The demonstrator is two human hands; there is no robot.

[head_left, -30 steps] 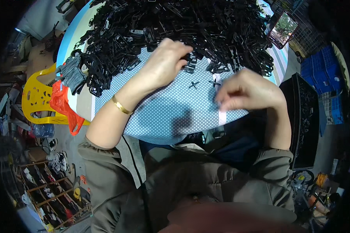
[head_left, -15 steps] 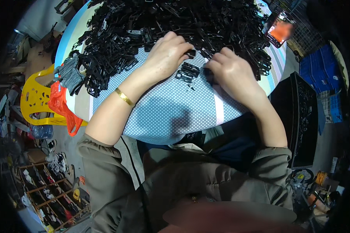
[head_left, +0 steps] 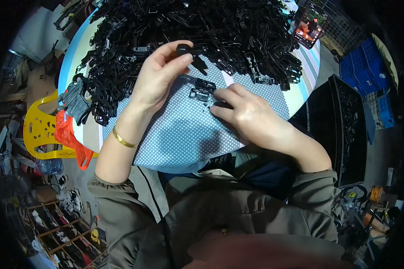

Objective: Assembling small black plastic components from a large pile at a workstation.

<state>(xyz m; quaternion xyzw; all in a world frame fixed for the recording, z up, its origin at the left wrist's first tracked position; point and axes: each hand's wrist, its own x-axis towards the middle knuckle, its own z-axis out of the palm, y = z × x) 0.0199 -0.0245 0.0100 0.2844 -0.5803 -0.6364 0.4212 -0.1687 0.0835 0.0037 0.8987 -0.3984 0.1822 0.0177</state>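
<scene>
My left hand is raised above the cloth, thumb and fingers pinching a black plastic part whose pointed end hangs toward the right. My right hand is low over the cloth, its fingers closed around a small dark piece that is mostly hidden. Right beside those fingertips, a few black rectangular plastic frames lie together on the dotted blue cloth. Small shiny bits are just below them.
A large heap of black plastic parts covers the table's far side. A phone stands at the right edge. Grey fabric, a red plastic bag and a yellow chair are left; a black tray of parts is right.
My left hand has moved left and lifted from the heap with a black part. The right hand has come down toward the frames on the cloth. The head view has shifted slightly.
</scene>
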